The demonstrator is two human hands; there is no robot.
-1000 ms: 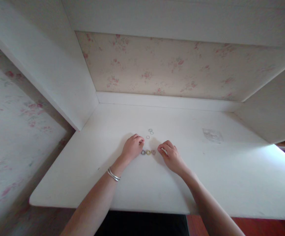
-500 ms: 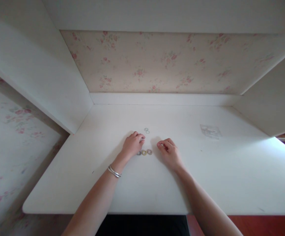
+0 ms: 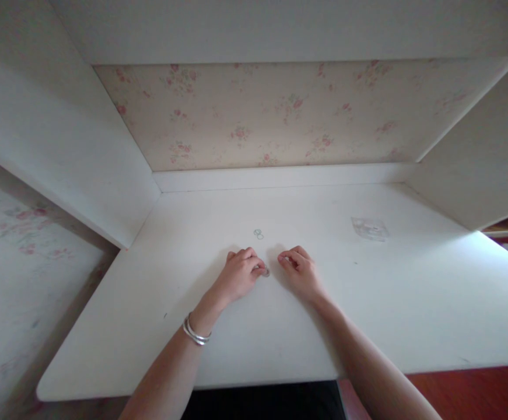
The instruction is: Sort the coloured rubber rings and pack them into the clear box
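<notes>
A white desk top point(image 3: 245, 338) sits in a white alcove, closed in by plain white side panels and backed by cream wallpaper with small pink flowers point(image 3: 258, 116). A low white ledge runs along the back edge of the desk.

Both bare hands rest on the desk near its middle, close to each other but not touching. The left hand point(image 3: 236, 275), with two thin silver bangles point(image 3: 195, 333) around its wrist, lies knuckles up with its fingers curled down onto the surface. Its fingertips cover a short row of small rings; only one small pale metal ring point(image 3: 265, 272) shows at the fingertips, touching them and lying flat on the desk. Whether the fingers pinch any ring or only press on the row cannot be told.

The right hand point(image 3: 301, 271) rests just to the right of that ring, loosely curled with thumb and forefinger drawn close together. No ring can be seen between them, and it is too small to tell whether they hold anything.

Farther back on the desk, apart from both hands, lie two tiny greenish wire rings point(image 3: 258, 234), touching one another. Well off to the right lies a small clear plastic bag point(image 3: 370, 228), flat on the surface.
</notes>
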